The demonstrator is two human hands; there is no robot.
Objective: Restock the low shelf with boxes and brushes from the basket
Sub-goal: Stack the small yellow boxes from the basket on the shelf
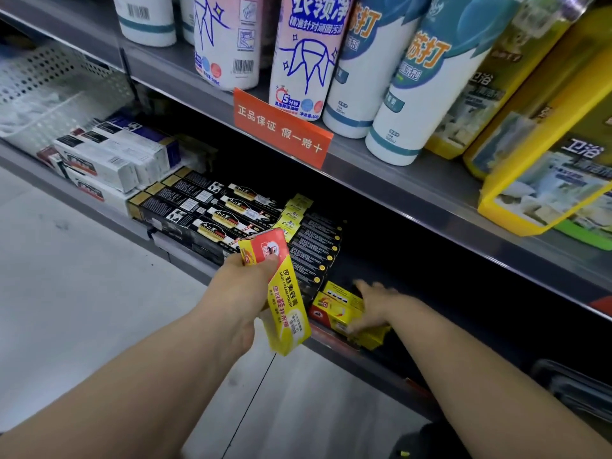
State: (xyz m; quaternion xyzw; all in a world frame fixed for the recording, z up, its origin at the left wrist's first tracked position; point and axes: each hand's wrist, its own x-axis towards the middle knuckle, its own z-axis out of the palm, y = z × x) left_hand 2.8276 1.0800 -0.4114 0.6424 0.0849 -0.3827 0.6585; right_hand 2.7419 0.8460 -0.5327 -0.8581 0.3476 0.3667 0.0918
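Your left hand [243, 288] is clamped on 1 yellow shoe-polish box [287, 301], pinching it near its top end so the long body hangs down, tilted, in front of the low shelf [192, 264]. Your right hand [372, 304] lies spread over the yellow boxes [336, 306] that are on that shelf, at its right, just beside the stepped row of black boxes [246, 212]. It is blurred, so you cannot tell whether it grips them or only presses them.

The risks, as I judge them:
- The end pinch is weak. If the box swings or knocks the shelf lip, it may twist out of your fingers and fall to the floor.
- The shelved yellow boxes sit at the front edge. A push from your right hand could slide 1 over the lip.
- The slot is dark under the upper shelf, below the orange sign [281, 131]. If you feed the box in blind, it may nudge the black row askew.

A dark frame [563, 385] at lower right may be the basket, but it is too dim to tell.
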